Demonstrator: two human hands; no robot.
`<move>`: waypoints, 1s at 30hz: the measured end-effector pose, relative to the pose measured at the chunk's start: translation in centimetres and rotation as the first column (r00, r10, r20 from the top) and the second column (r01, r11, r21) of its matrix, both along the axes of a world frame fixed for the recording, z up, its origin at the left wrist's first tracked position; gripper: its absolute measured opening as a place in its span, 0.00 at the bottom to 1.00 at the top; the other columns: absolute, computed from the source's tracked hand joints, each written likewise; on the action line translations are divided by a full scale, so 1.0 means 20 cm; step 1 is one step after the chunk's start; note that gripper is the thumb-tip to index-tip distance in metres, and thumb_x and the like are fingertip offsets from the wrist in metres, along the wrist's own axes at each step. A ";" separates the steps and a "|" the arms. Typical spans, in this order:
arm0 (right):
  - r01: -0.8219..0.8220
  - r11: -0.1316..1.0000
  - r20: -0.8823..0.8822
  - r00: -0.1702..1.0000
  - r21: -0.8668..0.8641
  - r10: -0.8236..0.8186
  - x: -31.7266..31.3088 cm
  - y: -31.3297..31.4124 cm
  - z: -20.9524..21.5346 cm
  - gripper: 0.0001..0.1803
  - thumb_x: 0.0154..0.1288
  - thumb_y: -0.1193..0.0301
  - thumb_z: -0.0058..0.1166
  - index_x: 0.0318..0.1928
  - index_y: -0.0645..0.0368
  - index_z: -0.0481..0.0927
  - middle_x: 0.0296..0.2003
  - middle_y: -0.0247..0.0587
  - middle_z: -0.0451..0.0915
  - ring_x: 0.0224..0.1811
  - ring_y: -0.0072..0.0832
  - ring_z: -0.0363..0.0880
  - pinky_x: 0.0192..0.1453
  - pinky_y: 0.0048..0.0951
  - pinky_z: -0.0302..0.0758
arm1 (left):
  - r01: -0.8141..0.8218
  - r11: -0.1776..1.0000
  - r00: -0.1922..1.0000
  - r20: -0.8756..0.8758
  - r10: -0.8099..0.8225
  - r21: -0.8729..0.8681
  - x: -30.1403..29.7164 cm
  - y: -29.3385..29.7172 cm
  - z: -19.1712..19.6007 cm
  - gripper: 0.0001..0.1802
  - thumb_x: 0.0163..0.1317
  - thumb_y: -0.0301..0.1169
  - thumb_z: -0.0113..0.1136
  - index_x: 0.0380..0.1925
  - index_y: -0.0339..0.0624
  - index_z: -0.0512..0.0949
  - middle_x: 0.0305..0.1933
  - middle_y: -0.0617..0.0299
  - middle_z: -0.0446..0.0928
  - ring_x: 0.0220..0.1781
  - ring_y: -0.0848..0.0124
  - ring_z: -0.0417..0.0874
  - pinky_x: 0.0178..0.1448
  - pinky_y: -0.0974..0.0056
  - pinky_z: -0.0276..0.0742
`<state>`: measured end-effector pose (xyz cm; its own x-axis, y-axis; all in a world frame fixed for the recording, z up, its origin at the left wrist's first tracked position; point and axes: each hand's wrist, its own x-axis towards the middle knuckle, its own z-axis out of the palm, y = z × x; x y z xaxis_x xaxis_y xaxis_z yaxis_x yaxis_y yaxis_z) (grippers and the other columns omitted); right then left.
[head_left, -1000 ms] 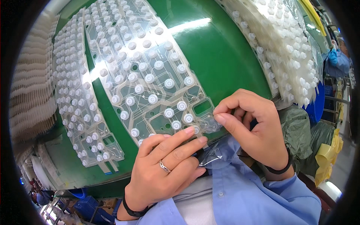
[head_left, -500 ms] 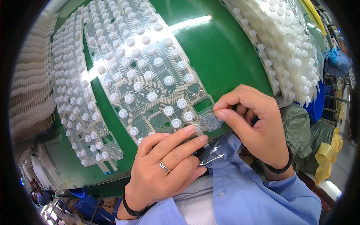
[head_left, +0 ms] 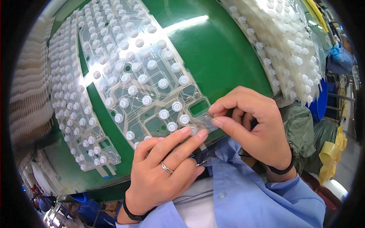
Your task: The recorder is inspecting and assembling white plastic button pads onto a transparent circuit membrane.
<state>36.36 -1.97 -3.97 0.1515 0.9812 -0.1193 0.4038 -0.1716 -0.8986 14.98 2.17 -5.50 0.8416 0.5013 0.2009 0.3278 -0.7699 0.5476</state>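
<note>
A clear keyboard membrane sheet (head_left: 152, 89) with printed traces and rows of white rubber domes lies on the green table. My left hand (head_left: 161, 171), wearing a ring, rests its stretched fingers on the sheet's near edge. At the sheet's right near corner, my right hand (head_left: 251, 127) is closed in a pinch, thumb and forefinger at the edge. Whatever is between those fingertips is too small to make out. A short tail (head_left: 203, 147) of the sheet sticks out beside my left fingertips, over dark glossy plastic (head_left: 203, 156).
Another domed membrane sheet (head_left: 72, 95) lies to the left, beside a tall stack of sheets (head_left: 30, 91). On the right stands a pile of domed sheets (head_left: 281, 41). Green bags (head_left: 296, 125) and a blue bin (head_left: 319, 100) are beyond the green table (head_left: 213, 49)'s right end.
The sheets and table appear shifted slightly left in the view. My right fingertips have moved a little left and down, staying at the sheet's corner. My left hand keeps its place on the edge.
</note>
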 end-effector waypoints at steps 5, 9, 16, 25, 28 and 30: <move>-0.063 0.996 0.053 0.997 0.059 0.060 0.03 -0.02 -0.03 0.11 0.56 0.85 0.60 0.39 0.62 0.84 0.34 0.35 0.80 0.21 0.12 0.67 0.23 0.16 0.60 | -0.002 1.000 1.000 0.004 0.002 -0.001 0.00 0.00 0.00 0.13 0.48 0.37 0.68 0.22 0.48 0.72 0.57 0.62 0.81 0.59 0.59 0.78 0.53 0.56 0.67; -0.052 0.993 0.105 0.994 0.111 0.040 0.01 -0.02 -0.04 0.11 0.55 0.85 0.61 0.40 0.61 0.84 0.34 0.36 0.80 0.20 0.12 0.66 0.22 0.16 0.60 | -0.002 1.000 1.000 0.004 0.003 -0.008 0.00 0.00 0.00 0.13 0.48 0.36 0.68 0.22 0.48 0.72 0.57 0.62 0.81 0.59 0.59 0.78 0.53 0.56 0.67; -0.045 0.991 0.165 0.986 0.124 0.025 0.00 -0.02 -0.03 0.09 0.56 0.83 0.61 0.38 0.60 0.83 0.32 0.38 0.81 0.23 0.25 0.74 0.26 0.23 0.69 | -0.004 1.000 1.000 0.003 0.004 -0.008 0.00 0.00 0.00 0.13 0.48 0.36 0.68 0.21 0.48 0.72 0.57 0.62 0.81 0.59 0.59 0.78 0.53 0.56 0.67; -0.129 0.975 0.443 0.896 0.183 0.035 -0.07 -0.03 -0.03 0.10 0.58 0.75 0.61 0.41 0.55 0.81 0.34 0.39 0.77 0.28 0.35 0.80 0.28 0.31 0.75 | 0.006 1.000 1.000 0.015 -0.005 -0.027 -0.02 0.00 0.01 0.12 0.49 0.35 0.68 0.21 0.47 0.72 0.57 0.61 0.82 0.59 0.59 0.78 0.53 0.56 0.67; -0.064 0.980 0.497 0.867 0.189 -0.039 -0.07 -0.03 -0.04 0.18 0.57 0.73 0.63 0.50 0.54 0.78 0.35 0.38 0.73 0.28 0.33 0.79 0.27 0.32 0.74 | 0.005 1.000 1.000 0.024 -0.004 -0.029 0.00 0.00 0.02 0.12 0.50 0.35 0.68 0.21 0.46 0.73 0.57 0.60 0.82 0.59 0.58 0.79 0.53 0.56 0.67; 0.054 0.975 0.441 0.886 0.215 -0.146 -0.07 -0.02 -0.05 0.22 0.58 0.76 0.62 0.54 0.56 0.75 0.34 0.38 0.72 0.26 0.30 0.77 0.26 0.31 0.72 | 0.011 0.999 0.999 0.032 -0.009 -0.046 0.02 0.00 0.02 0.11 0.50 0.34 0.68 0.22 0.45 0.74 0.57 0.59 0.82 0.60 0.58 0.78 0.55 0.56 0.66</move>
